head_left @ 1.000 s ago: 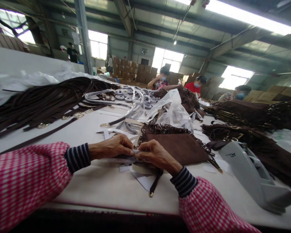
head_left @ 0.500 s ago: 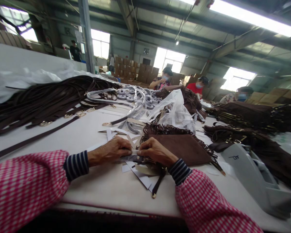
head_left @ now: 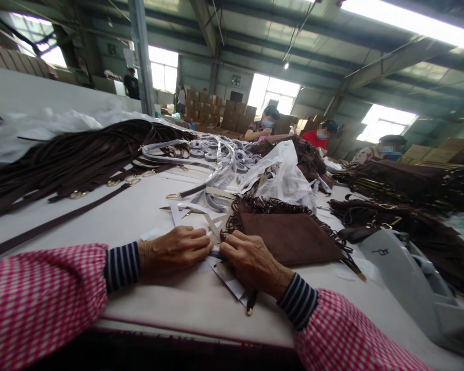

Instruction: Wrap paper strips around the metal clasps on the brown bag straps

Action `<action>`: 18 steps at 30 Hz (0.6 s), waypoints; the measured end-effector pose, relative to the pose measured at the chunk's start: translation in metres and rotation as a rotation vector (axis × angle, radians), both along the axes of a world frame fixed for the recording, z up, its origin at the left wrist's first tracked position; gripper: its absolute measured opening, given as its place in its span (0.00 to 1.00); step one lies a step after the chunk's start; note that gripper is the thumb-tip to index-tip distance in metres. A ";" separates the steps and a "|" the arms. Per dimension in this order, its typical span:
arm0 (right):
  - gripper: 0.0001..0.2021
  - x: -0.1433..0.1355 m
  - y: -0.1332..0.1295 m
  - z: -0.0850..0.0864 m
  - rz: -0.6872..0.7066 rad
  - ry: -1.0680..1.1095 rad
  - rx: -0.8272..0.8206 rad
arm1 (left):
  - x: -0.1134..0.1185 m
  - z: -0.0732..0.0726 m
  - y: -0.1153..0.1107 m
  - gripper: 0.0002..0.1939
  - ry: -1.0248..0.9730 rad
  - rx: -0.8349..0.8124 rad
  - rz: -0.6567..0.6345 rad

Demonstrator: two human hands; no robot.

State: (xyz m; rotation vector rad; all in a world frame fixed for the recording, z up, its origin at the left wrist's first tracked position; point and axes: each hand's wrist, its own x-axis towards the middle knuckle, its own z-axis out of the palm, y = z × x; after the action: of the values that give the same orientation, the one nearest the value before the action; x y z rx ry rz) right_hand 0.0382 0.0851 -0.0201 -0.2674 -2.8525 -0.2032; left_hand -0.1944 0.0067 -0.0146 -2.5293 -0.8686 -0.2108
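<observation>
nearest, the checked sleeves [head_left: 58,293] reach over the edge of the white table [head_left: 154,306]. the left hand [head_left: 178,250] and the right hand [head_left: 253,260] are close together, with curled fingers at a small grey strip [head_left: 216,252], which lies between them. the fingertips are mostly covered, so i cannot tell if they pinch it or only press it. the handling of this strip looks to me unfinished, since both hands are at it. under and beside the right hand are paper pieces [head_left: 232,286] and a dark strap end [head_left: 250,304]. a little further, the fringed brown pouch [head_left: 290,237] lies flat. beyond it, many coiled straps [head_left: 240,157] are already covered in grey, while the long dark straps [head_left: 62,157] at the left lie bare; so the covering, i judge, is done only on a part. behind are co-workers and stacked boxes [head_left: 203,109].
</observation>
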 end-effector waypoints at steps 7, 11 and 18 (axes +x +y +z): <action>0.02 0.011 -0.004 0.016 0.039 -0.076 -0.010 | 0.004 0.000 -0.009 0.10 0.129 0.044 0.022; 0.02 0.008 -0.004 0.021 -0.003 -0.097 -0.054 | 0.005 0.007 -0.014 0.13 0.128 -0.069 0.100; 0.03 0.004 -0.012 0.011 0.015 -0.027 0.060 | 0.017 0.035 0.001 0.16 -0.315 -0.578 0.316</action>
State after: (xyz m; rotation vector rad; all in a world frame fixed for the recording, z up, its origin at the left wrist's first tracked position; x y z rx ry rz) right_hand 0.0426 0.0730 -0.0092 -0.2326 -2.8689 -0.2910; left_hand -0.1776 0.0074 0.0204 -2.8606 -1.6374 -0.2941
